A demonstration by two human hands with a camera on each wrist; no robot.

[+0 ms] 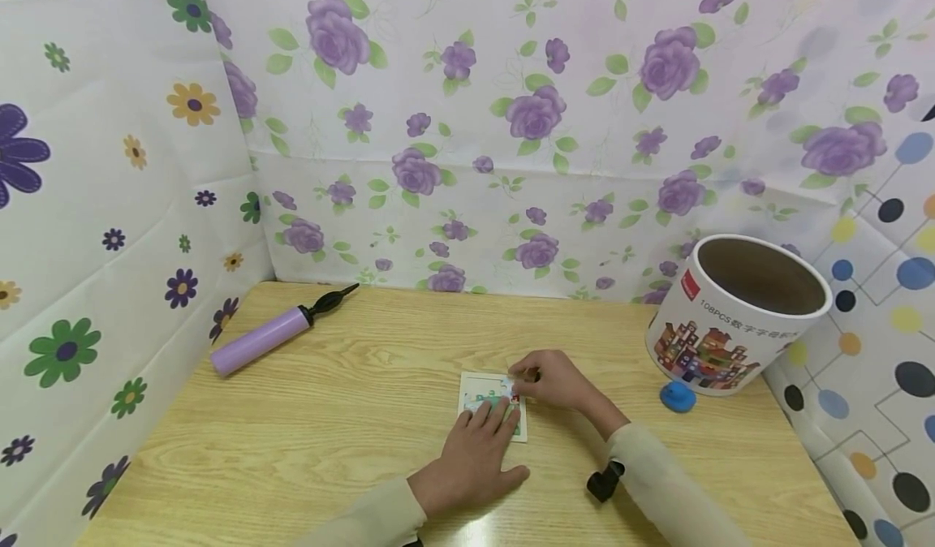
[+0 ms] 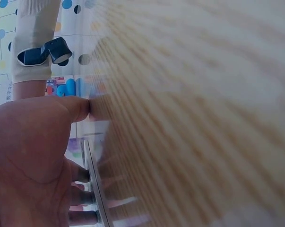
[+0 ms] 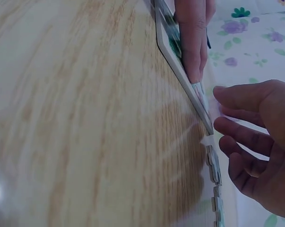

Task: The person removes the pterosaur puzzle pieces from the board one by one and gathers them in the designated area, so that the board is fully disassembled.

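Note:
A small jigsaw puzzle [image 1: 465,385] in a pale frame lies on the wooden table, its picture green and light blue. My left hand [image 1: 475,458] rests flat across its lower part, fingers straight and pressing on it, thumb out on the table. My right hand [image 1: 551,381] is at the upper right corner of the frame. In the right wrist view, its thumb and fingers [image 3: 244,135] are loosely bent with a gap between the tips, close beside the frame's corner. Several jigsaw pieces [image 3: 215,170] lie in a line past that corner; the right hand hides them in the head view.
A purple hand pump [image 1: 263,340] with a black nozzle lies at the back left. At the right stand a big white bucket [image 1: 719,332] with printed blocks and a small blue toy duck [image 1: 678,397]. Patterned cloths [image 1: 409,230] hang behind the table and along its sides.

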